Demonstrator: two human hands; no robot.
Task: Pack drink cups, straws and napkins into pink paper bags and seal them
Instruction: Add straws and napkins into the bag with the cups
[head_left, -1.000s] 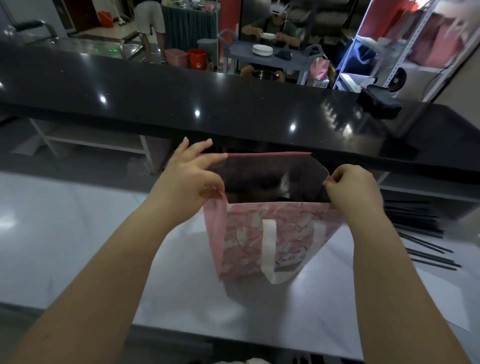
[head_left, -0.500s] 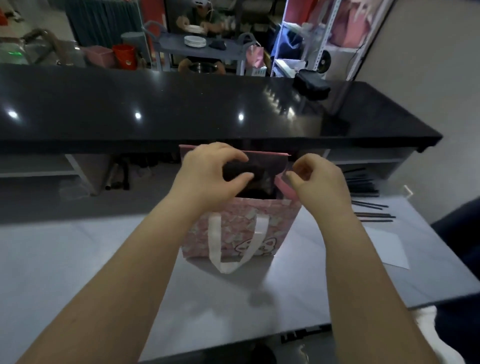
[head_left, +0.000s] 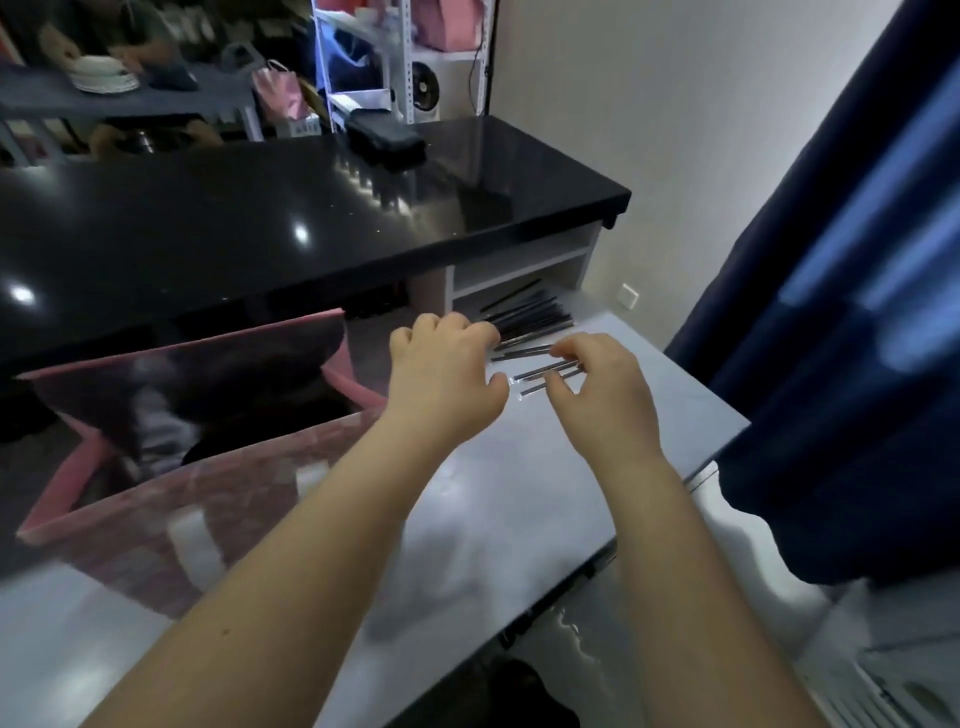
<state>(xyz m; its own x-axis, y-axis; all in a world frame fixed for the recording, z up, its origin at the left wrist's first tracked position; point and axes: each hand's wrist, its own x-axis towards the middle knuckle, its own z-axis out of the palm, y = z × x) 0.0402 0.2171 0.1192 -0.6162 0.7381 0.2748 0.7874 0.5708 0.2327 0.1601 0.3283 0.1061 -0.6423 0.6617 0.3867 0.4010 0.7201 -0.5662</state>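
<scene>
Fingers (head_left: 571, 347): curled over the straws (head_left: 540, 323) on left hand (head_left: 444, 371) and right hand (head_left: 605, 389); grip could not be told.
Straws: lay on the table (head_left: 519, 499), right of the open pink bag (head_left: 218, 467).
Technique: pinching one loose straw would likely serve best.

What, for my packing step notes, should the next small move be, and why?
Probably pinch one loose straw with the right hand and lift it: that hand and the left hand hover over the straws, apparently holding none, and the pink bag stands open beside them.
</scene>
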